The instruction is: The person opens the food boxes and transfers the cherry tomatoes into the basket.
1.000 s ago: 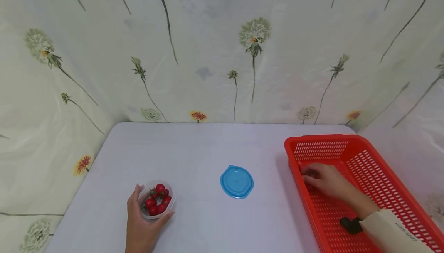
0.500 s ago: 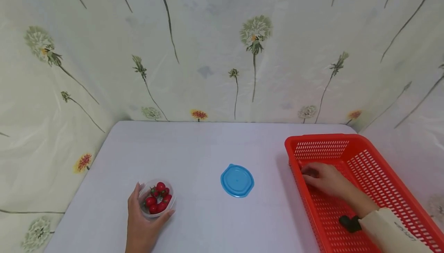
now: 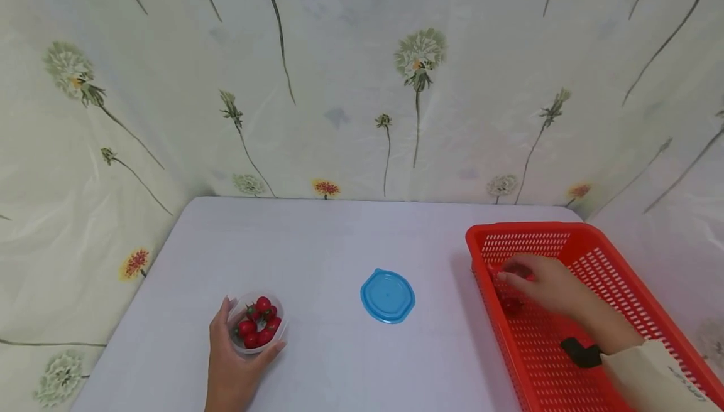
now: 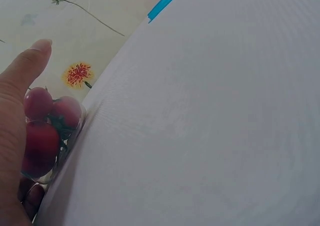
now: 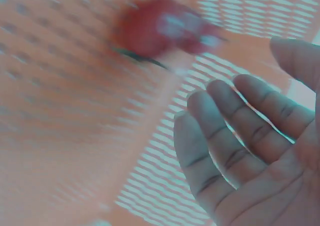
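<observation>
1. Head view is showing the left hand (image 3: 234, 362) at the near left of the tabletop (image 3: 334, 236), with its fingers and thumb curling round a small clear cup (image 3: 257, 325).
2. Cup is standing upright on the tabletop and is holding a heap of red tomatoes (image 3: 258, 329); the thumb is lying along its right side and the fingertips are showing at its left rim.
3. Left wrist view is showing the same grip close up: the thumb (image 4: 26, 66) is pointing up beside the tomatoes (image 4: 47, 118), which are pressing against the clear wall of the cup.
4. Blue lid (image 3: 388, 296) is lying flat near the middle of the tabletop, well apart from the cup and from the basket.
5. Red basket (image 3: 616, 261) is sitting at the right edge of the tabletop, and the right hand (image 3: 545, 286) is reaching into its far left corner.
6. Right hand is hanging released, its fingers loose and holding nothing; one tomato (image 3: 512, 304) is lying on the basket floor just below the fingertips.
7. Right wrist view is showing the relaxed fingers (image 5: 235, 136) apart from that tomato (image 5: 160, 29), which is blurred.
</observation>
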Motion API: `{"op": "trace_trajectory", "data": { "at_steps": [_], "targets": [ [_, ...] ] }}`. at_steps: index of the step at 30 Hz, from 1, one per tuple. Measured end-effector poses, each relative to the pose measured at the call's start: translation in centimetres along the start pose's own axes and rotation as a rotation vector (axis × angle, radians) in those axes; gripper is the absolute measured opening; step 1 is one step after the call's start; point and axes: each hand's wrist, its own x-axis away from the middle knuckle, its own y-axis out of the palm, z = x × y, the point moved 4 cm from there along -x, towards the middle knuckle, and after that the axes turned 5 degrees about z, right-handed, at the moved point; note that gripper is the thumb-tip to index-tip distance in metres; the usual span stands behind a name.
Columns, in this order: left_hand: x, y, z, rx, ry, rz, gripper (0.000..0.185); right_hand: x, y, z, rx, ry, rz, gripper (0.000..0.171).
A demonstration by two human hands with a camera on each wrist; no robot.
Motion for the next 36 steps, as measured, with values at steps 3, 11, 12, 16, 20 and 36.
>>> {"op": "trace_trajectory", "data": {
  "at_steps": [3,11,12,16,20,36],
  "targets": [
    [0.0,-0.1,0.0,-0.004,0.005,0.003,0.127,-0.1,-2.0,-2.3,0.066,-0.071,0.064,0.044],
    [-0.3,-0.4,-0.1,-0.005,0.012,0.007,0.127,-1.0,-2.9,-13.5,0.026,-0.241,0.031,0.038],
    [-0.3,-0.3,-0.1,-0.002,0.006,0.003,0.128,-1.1,-2.3,-15.0,0.016,-0.28,0.007,0.037],
    [-0.3,-0.3,-0.1,0.0,-0.005,0.001,0.128,-0.9,0.5,-21.3,-0.043,-0.466,-0.155,0.037],
    [-0.1,-0.3,-0.2,-0.023,-0.009,0.027,0.129,-0.5,3.8,-27.7,-0.019,-0.635,-0.328,0.036],
    [0.0,-0.1,-0.4,0.028,0.07,0.021,0.125,-5.0,17.4,-37.6,0.017,-0.785,-0.396,0.01]
  ]
}}
